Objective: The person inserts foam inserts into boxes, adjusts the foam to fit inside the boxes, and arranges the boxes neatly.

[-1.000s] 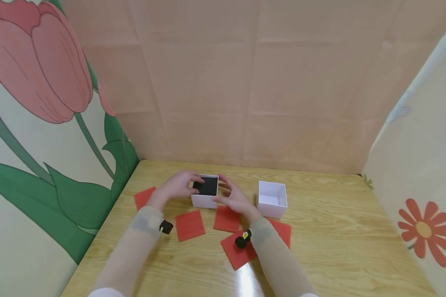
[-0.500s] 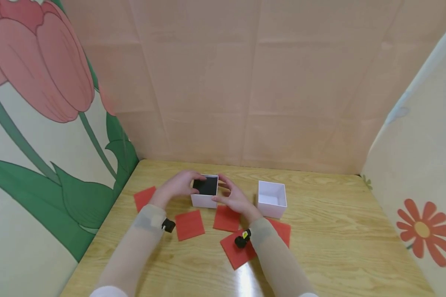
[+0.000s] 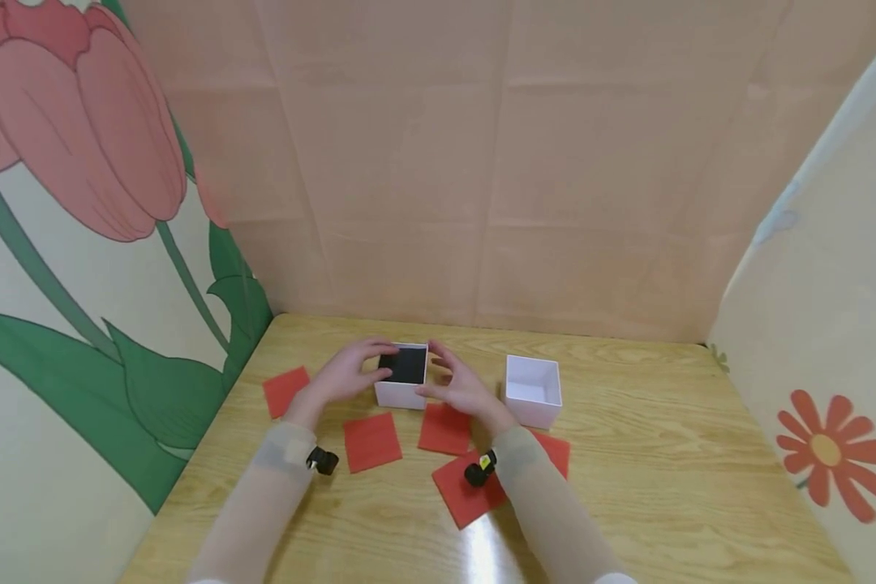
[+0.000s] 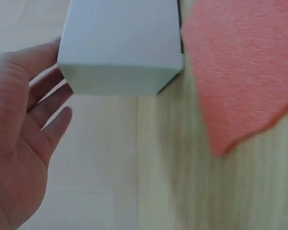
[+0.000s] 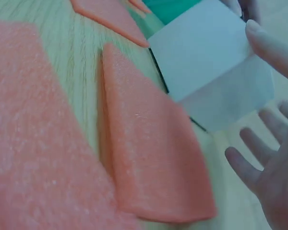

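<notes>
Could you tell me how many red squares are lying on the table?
5: one at far left, one under the left wrist, one before the black-lined box, one at the near middle, one by the right forearm, partly hidden. More could be hidden beneath the arms.

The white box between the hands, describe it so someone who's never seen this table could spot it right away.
On the wooden table, look toward the back, left of the middle, between the left hand and the right hand. The white box there has a black inside, while the other white box to its right is white inside.
</notes>
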Demonstrator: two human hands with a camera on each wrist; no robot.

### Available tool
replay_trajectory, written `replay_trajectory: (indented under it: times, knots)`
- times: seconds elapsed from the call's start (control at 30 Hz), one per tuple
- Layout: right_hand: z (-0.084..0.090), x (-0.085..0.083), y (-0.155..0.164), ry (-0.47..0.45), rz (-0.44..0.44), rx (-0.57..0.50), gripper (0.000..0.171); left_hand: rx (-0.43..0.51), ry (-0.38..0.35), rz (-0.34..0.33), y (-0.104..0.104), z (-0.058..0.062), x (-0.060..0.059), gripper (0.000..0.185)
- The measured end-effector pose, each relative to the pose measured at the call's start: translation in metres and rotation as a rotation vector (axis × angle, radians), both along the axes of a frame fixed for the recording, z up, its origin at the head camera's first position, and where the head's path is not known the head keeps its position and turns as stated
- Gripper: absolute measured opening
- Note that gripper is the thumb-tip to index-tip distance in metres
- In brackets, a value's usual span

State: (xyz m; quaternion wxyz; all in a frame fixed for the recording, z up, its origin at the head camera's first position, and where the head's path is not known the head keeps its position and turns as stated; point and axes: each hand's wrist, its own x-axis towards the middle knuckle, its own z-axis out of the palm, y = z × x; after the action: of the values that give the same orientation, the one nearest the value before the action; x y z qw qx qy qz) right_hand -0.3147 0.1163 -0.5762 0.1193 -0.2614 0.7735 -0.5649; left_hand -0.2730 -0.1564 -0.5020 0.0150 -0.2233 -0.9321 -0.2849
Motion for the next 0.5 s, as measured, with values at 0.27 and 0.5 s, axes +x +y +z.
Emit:
replay_trajectory:
  times: [0.27, 0.5]
  knots:
    - [0.031, 0.013, 0.019, 0.148, 0.082, 0.081, 0.105, 0.165, 0.102, 0.097, -0.019, -0.016, 0.016, 0.057]
    - [0.061, 0.036, 0.058, 0.217, 0.145, 0.032, 0.08, 0.207, 0.109, 0.181, -0.05, -0.02, 0.038, 0.066]
